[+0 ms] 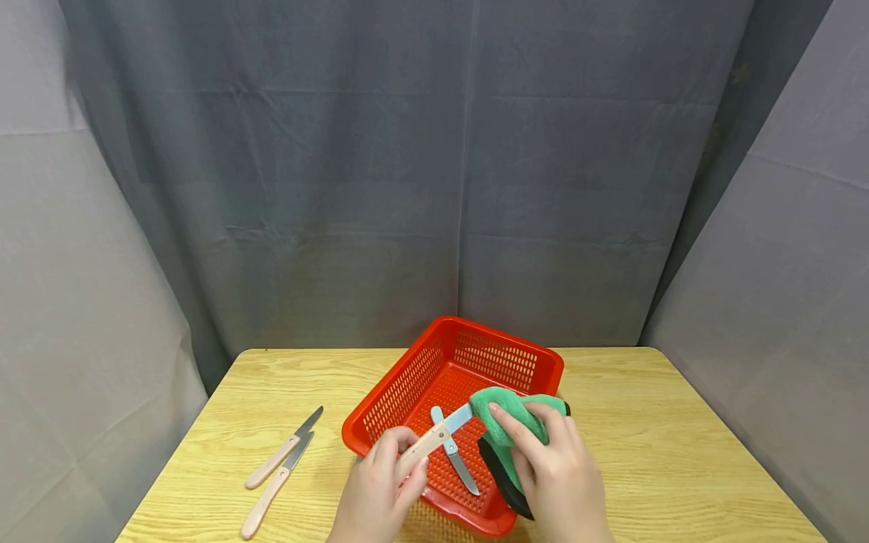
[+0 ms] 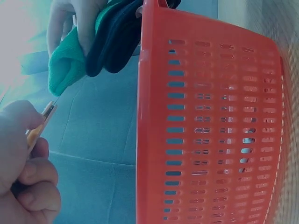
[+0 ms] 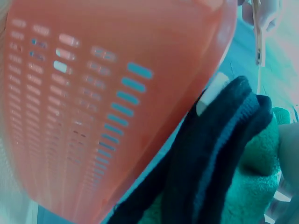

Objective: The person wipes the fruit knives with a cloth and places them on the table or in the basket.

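My left hand [image 1: 376, 483] grips the pale wooden handle of a knife [image 1: 422, 450] above the basket. Its blade points up to the right, and the tip is hidden in a green cloth with black edging [image 1: 502, 411]. My right hand [image 1: 560, 471] pinches that cloth around the blade's end. In the left wrist view the folded cloth [image 2: 67, 63] hangs beyond the basket rim. Below the held knife, another knife [image 1: 464, 471] lies inside the red plastic basket [image 1: 390, 400], partly covered by the held one.
Two knives with pale wooden handles, one farther back [image 1: 271, 462] and one nearer [image 1: 265, 501], lie side by side on the wooden table [image 1: 679, 452], left of the basket. A grey curtain [image 1: 353, 188] hangs behind the table, with lighter cloth at both sides.
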Demonstrator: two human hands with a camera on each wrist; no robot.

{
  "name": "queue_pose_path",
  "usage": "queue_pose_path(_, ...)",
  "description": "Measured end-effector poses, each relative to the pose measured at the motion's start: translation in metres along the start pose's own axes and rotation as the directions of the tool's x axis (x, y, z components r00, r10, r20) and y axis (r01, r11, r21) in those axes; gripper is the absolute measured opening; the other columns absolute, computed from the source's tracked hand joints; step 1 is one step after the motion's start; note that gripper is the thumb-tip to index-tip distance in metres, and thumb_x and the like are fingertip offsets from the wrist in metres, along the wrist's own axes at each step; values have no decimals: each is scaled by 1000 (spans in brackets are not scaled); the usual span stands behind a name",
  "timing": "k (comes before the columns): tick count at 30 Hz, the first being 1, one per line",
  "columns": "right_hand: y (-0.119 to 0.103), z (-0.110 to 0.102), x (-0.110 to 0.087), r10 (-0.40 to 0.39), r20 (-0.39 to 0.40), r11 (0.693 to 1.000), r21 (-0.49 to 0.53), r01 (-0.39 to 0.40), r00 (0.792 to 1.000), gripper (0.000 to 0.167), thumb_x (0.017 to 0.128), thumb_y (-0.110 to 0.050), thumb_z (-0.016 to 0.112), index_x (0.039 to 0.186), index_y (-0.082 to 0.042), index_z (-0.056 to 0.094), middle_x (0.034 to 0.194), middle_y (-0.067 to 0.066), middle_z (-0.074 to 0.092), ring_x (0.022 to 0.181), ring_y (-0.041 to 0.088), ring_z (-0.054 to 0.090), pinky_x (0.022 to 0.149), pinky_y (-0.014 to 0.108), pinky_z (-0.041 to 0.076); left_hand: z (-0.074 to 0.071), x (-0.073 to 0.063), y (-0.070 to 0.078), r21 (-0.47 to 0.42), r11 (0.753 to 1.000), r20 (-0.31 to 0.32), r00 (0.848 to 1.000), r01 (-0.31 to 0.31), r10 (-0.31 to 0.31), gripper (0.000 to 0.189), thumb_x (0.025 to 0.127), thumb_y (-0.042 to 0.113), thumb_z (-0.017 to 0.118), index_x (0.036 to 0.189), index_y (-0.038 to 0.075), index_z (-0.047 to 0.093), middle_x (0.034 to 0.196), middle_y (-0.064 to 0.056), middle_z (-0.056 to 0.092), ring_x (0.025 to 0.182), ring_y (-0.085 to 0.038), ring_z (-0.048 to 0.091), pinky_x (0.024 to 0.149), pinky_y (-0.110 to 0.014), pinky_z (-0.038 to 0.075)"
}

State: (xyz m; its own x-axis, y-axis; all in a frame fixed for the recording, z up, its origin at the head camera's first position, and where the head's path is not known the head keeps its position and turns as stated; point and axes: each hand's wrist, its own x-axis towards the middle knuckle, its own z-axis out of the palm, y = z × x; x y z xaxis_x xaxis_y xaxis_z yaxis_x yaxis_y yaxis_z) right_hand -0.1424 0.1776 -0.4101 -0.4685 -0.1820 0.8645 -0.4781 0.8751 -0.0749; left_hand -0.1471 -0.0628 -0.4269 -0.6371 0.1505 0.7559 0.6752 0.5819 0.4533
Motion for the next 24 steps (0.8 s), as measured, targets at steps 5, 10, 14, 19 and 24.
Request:
queue_pose_path(5, 5, -5, 1, 53, 0, 998, -46, -53, 999, 73, 68, 0, 88, 131, -33, 71, 112, 14, 65, 86, 29, 60, 52, 42, 55, 1, 0, -1, -7, 1000, 1, 1000, 0, 0, 36, 77, 2, 80, 106, 9, 60, 82, 9, 58, 60, 10, 37, 51, -6, 32)
queue_pose_path(10, 6, -9, 3, 74, -30, 996, -39, -75, 997, 68, 71, 2, 81, 131, -30, 71, 113, 16, 65, 83, 30, 57, 53, 43, 53, 1, 0, -1, 3, 1000, 3, 1000, 11, -11, 34, 78, 3, 80, 107, 8, 61, 82, 9, 57, 61, 9, 38, 52, -6, 34)
queue_pose_path(14, 6, -11, 4, 87, -55, 996, -23, -88, 995, 57, 80, -3, 68, 130, -29, 72, 114, 17, 65, 83, 32, 58, 59, 48, 53, 0, 1, -2, 29, 999, -11, 1000, 27, -27, 34, 80, 5, 80, 108, 8, 62, 80, 10, 54, 61, 8, 36, 53, -7, 33)
queue_pose_path(19, 5, -11, 5, 73, -87, 997, -23, -75, 994, 46, 89, -14, 54, 129, -27, 73, 114, 17, 65, 81, 31, 57, 61, 47, 52, 0, 0, -3, 80, 994, -24, 997, 69, -67, 31, 83, 8, 79, 109, 10, 62, 79, 12, 52, 62, 7, 35, 53, -10, 32)
queue_pose_path(24, 5, -10, 4, 65, -101, 997, -25, -68, 993, 41, 98, -22, 47, 128, -27, 74, 113, 17, 65, 79, 30, 56, 59, 46, 51, -1, 0, -2, 115, 986, -11, 992, 124, -124, 24, 88, 10, 75, 109, 12, 63, 76, 13, 49, 59, 6, 34, 52, -13, 32)
